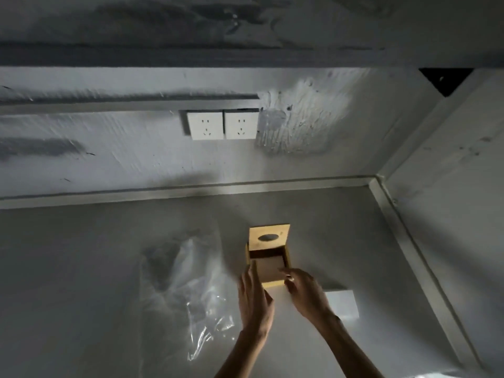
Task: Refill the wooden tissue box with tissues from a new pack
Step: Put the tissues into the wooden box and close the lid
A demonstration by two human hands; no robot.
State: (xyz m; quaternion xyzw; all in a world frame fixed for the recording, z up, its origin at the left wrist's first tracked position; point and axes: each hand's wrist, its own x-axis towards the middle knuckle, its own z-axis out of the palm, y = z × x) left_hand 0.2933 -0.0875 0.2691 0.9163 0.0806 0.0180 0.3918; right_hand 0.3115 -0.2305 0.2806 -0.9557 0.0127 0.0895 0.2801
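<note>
The wooden tissue box (272,284) stands on the grey table, a short end towards me. Its lid (268,237), with an oval slot, is slid back, so the near half is uncovered and the inside looks bare. My left hand (255,301) lies along the box's left wall, fingers straight and thumb at the near corner. My right hand (305,293) has its fingertips curled on the right wall. A white stack of tissues (342,304) lies flat just behind my right hand, partly hidden by it.
A crumpled clear plastic wrapper (188,290) lies left of the box. The wall behind carries two white sockets (222,125). A white side panel (425,268) closes the table on the right.
</note>
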